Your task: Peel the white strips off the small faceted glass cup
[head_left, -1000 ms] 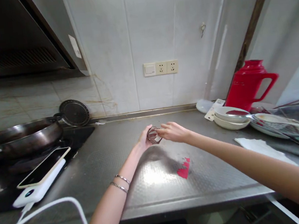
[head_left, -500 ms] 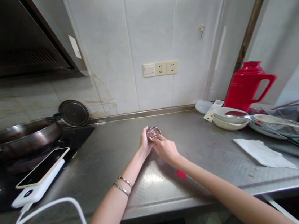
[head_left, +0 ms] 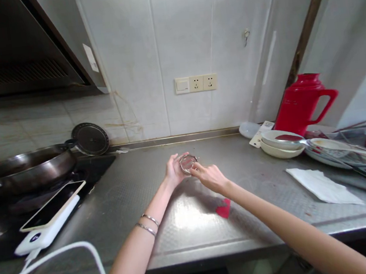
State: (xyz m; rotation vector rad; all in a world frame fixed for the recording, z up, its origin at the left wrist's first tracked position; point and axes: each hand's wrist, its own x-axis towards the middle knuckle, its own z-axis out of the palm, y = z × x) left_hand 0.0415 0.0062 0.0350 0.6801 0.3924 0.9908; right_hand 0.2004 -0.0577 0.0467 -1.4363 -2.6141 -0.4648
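At the near left, a white cable [head_left: 79,244] forms a loop. On the metal tabletop [head_left: 169,243], a red scrap [head_left: 223,210] lies beside the right forearm. Farther in, at centre, a round object [head_left: 189,163] (shiny-rimmed; finer detail cannot be resolved) is held over the tabletop. The left hand [head_left: 174,171], partly curled, cradles its left side; the right hand [head_left: 210,177], fingers bunched, grips its near right rim. A red jug [head_left: 299,109] stands far right.
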